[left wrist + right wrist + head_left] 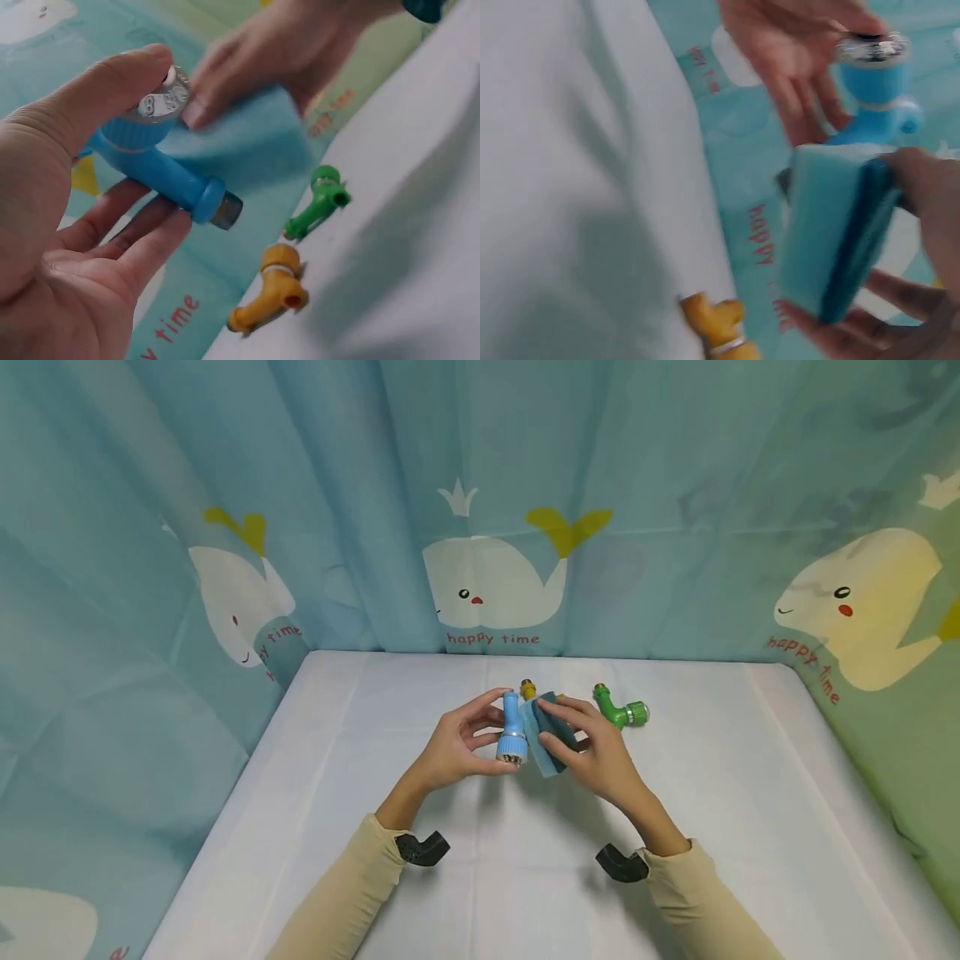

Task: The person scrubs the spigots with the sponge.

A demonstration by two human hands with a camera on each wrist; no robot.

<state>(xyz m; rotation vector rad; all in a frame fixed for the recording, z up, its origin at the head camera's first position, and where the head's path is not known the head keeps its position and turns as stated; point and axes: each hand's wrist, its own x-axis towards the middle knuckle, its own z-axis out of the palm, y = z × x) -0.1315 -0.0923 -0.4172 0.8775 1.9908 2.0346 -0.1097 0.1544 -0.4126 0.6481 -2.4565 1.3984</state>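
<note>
My left hand [480, 737] holds a blue plastic tap [512, 732] above the table, thumb on its silver-ringed end [161, 100] and fingers under its spout [180, 187]. My right hand [573, 739] grips a blue sponge with a dark scouring side [546, 739] and presses it against the tap's side. In the right wrist view the sponge [832, 229] sits between thumb and fingers, with the tap [874, 90] just behind it. The left wrist view shows the sponge [251, 146] blurred.
A yellow tap [274, 289] and a green tap [621, 710] lie on the white table [375, 860] behind my hands. The green one also shows in the left wrist view [319, 199]. Whale-print curtains [495, 510] close off the back and both sides.
</note>
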